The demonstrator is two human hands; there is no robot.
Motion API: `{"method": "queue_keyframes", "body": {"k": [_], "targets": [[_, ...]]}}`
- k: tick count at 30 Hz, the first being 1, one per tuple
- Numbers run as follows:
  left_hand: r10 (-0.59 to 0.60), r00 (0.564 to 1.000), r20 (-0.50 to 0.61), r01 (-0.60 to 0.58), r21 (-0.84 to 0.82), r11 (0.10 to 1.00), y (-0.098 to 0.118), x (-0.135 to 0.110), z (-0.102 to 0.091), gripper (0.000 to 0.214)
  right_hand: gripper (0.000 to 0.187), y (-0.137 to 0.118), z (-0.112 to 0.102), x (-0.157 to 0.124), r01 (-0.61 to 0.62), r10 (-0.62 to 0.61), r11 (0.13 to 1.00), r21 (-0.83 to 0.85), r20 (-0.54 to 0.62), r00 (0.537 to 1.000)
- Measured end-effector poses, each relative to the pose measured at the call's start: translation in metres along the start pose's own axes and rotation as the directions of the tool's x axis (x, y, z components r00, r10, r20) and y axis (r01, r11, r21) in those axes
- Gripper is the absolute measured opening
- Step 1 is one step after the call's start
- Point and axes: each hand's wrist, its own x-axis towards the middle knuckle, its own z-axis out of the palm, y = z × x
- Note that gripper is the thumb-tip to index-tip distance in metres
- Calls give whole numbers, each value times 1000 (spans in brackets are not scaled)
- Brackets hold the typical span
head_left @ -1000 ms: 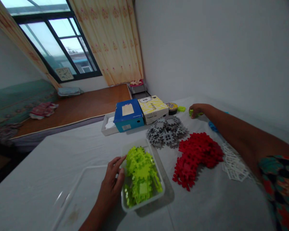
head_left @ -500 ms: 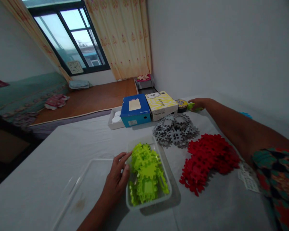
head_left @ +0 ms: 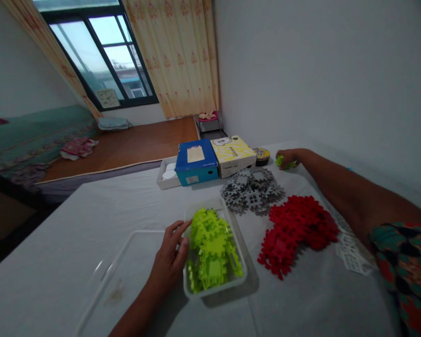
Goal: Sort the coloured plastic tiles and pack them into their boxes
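Note:
My left hand (head_left: 170, 255) rests against the left wall of a clear plastic tub (head_left: 241, 276), fingers curled on its rim. The tub is heaped with lime-green interlocking pieces (head_left: 210, 250). My right hand (head_left: 288, 158) is stretched far across the table and closed on lime-green pieces (head_left: 279, 161). Between the hands lie a grey pile (head_left: 252, 189) and a red pile (head_left: 294, 227) of the same kind of pieces. White pieces (head_left: 352, 252) show under my right forearm.
A clear lid (head_left: 119, 276) lies left of the tub. At the table's far edge stand a blue box (head_left: 195, 161), a yellow-and-white box (head_left: 233, 153), a white box (head_left: 166, 175) and a round tin (head_left: 261, 153). A wall runs along the right.
My right hand reached to the round tin, gathered the green piece there, then drew back a little with green pieces in it. The left hand stayed on the tub.

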Motion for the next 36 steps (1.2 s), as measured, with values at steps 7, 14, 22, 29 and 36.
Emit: {"method": "queue_keyframes", "body": {"k": [7,14,22,29,36], "targets": [[11,1000,-13,-11,-22,1000,2,2,2,44,66,-22,-17,-82,-3,6,998,66,-53,999],[106,993,-58,-96,155,983,16,0,-2,43,52,-166,27,-219,696,-684,712,91,-132,718],[58,998,37,-66,290,955,-3,10,-70,46,59,-240,98,-268,736,-733,577,355,-172,658],[-331,942,51,172,775,609,-45,-30,-131,43,59,-225,136,-291,845,-806,504,179,-255,535],[-425,904,-34,323,706,630,-58,-31,-134,52,44,-227,134,-325,876,-698,483,4,-602,388]]}}
